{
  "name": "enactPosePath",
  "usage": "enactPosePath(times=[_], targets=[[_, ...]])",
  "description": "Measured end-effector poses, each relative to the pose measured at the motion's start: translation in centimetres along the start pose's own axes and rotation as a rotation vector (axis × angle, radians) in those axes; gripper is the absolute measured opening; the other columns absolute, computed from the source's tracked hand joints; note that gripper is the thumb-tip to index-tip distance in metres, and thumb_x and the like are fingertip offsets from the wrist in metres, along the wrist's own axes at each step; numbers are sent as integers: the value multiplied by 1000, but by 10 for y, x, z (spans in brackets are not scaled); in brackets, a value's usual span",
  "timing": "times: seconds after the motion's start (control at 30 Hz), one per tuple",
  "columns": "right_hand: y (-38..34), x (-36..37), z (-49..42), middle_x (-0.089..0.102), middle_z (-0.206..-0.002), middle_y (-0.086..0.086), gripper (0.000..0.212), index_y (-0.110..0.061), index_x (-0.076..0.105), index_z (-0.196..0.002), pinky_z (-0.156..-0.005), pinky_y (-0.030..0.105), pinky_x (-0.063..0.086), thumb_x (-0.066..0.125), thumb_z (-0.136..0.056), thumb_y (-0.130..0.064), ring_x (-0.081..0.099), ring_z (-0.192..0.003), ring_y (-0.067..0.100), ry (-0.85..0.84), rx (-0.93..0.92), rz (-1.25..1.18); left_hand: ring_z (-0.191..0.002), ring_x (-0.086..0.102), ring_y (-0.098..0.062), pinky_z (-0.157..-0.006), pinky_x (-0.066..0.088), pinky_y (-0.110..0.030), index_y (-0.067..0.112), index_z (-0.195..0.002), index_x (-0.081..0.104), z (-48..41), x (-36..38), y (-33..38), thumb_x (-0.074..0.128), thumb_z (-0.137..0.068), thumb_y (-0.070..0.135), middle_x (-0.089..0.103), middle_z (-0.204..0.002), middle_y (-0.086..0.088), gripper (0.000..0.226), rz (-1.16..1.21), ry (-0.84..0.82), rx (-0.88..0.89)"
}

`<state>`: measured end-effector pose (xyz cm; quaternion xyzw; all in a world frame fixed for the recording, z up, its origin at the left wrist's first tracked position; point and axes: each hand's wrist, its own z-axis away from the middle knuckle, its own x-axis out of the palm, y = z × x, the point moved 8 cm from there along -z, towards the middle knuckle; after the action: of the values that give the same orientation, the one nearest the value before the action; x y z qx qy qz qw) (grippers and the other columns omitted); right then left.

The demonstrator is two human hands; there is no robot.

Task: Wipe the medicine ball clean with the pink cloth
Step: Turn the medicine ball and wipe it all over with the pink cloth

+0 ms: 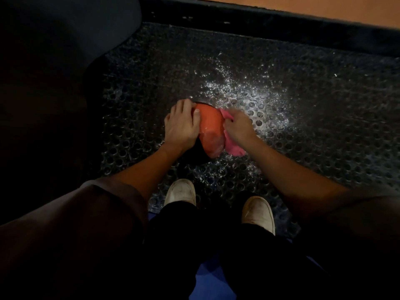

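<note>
1. The right hand (238, 126) has its fingers curled into the cloth (234, 148), bunching it against the right flank of the ball (211, 128). A pink tail hangs loose below the wrist.
2. The left hand (181, 124) lies spread on the ball's left side, with the thumb on the orange panel. It braces the ball and closes round nothing.
3. The ball sits on the mat (303, 126) between the two hands, just ahead of the shoes. It shows an orange panel on top, with black toward the left and below.
4. Risk: the orange skin looks glossy, possibly wet. If so, a hard wipe from the right could roll or skid the ball out from under the open left palm.
5. Risk: the loose tail could drag over the mat and pick up the pale specks (244, 92) there, smearing them back onto the ball.
6. Risk: the underside touches the mat and cannot be reached unless the ball is turned, so it could go unwiped.
7. Risk: the specks glint like droplets, so the footing may be slick, and the person is leaning well forward.
8. Count: one ball, one cloth, two hands, one perforated mat and two pale shoes, left (180, 192) and right (258, 214). The specks are too many to count.
</note>
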<state>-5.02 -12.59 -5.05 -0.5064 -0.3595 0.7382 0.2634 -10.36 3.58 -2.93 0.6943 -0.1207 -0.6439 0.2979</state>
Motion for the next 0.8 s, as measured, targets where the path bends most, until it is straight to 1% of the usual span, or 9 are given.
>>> enactPosePath(times=[0.07,0.17,0.23,0.37,0.43,0.53,0.67,0.73,0.8], targets=[[9,4,5,62,-106,9,31,-8,61,-123,-58,15,47,42,-98,-6,56,-70,7,10,55,-32,-113,49,-28,-94,41,-50,13,-116,49,0,-1,0,32,-98,37,52,-121,-8,35,0,12,-7],[-24,6,14,52,-106,-6,37,-13,61,-124,-86,24,44,46,-91,-5,53,-98,13,87,-220,44,-114,48,-30,-94,41,-52,12,-115,48,0,-4,-6,33,-101,33,50,-122,-10,30,24,40,-68],[-30,14,25,50,-109,-12,40,-17,62,-121,-96,29,38,48,-85,-6,50,-106,13,77,-374,114,-116,47,-31,-94,40,-51,11,-116,47,0,-6,-14,34,-102,32,48,-123,-11,28,61,50,-141],[-7,8,26,48,-108,0,23,-21,56,-100,-80,29,53,47,-91,-2,56,-98,21,136,-185,75,-120,44,-30,-96,39,-51,12,-120,45,1,-7,-20,32,-103,34,45,-128,-11,31,85,61,-250],[-23,10,28,48,-109,-2,30,-18,61,-109,-88,28,46,47,-87,-2,50,-103,21,142,-254,84,-122,43,-31,-96,38,-51,11,-124,43,2,-6,-21,31,-103,34,43,-131,-12,33,89,74,-303],[-48,28,39,46,-110,-9,40,-17,63,-118,-93,14,31,50,-82,-4,40,-106,19,12,-461,178,-126,39,-33,-99,35,-50,11,-129,41,2,-8,-28,31,-104,35,39,-136,-13,36,103,65,-399],[-19,6,18,45,-107,-7,27,-16,61,-113,-91,41,51,50,-91,-6,52,-104,20,105,-167,44,-128,30,-30,-101,31,-61,33,-134,39,8,-7,-30,26,-103,47,30,-137,-8,37,18,-62,-341],[-25,4,17,46,-105,-6,22,-13,62,-113,-88,33,50,51,-94,-10,51,-99,14,111,-147,59,-125,29,-32,-100,31,-61,37,-136,39,11,-3,-25,25,-103,49,28,-136,-11,38,-2,-66,-287],[-49,9,30,48,-103,-8,21,-12,65,-108,-86,21,39,52,-91,-11,47,-97,11,86,-316,127,-122,32,-34,-100,35,-59,34,-135,42,13,-2,-20,27,-102,48,27,-134,-12,38,59,-39,-290]])
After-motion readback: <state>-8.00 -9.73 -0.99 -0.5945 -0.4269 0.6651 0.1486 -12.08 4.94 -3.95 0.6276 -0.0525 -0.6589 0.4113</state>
